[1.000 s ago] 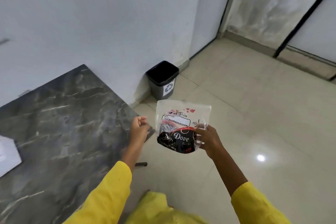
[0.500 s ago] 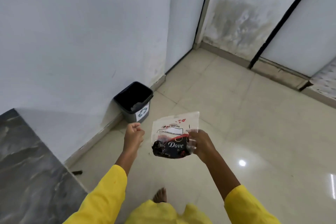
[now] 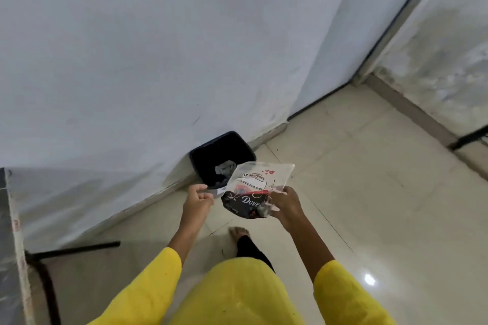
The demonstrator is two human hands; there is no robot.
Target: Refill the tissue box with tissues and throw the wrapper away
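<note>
Two hands are out in front of the person, and only one of them carries anything. The right hand (image 3: pixel 286 206) pinches the wrapper (image 3: pixel 254 191) by its right edge, fingers clamped on the thin plastic, so the flat sheet hangs free and its far end already reaches over the near rim of the bin (image 3: pixel 223 157); held by one edge like this, it should slide off cleanly when the fingers part. The left hand (image 3: pixel 196 202) is curled into a loose fist at nine o'clock of the wrapper, just beside it and, as far as the blur allows, not touching it and with nothing in it. The bin stands at twelve o'clock from the hands, against the foot of the wall (image 3: pixel 158 60), its mouth open, with something pale lying crumpled inside. Wide bare floor (image 3: pixel 369 192) runs from one to four o'clock, so there is ample room on that side; at eight o'clock the table (image 3: pixel 10 245) edge and a dark leg close things in. A bare foot (image 3: pixel 239 232) is planted just short of the bin. The tissue box is nowhere in view.
</note>
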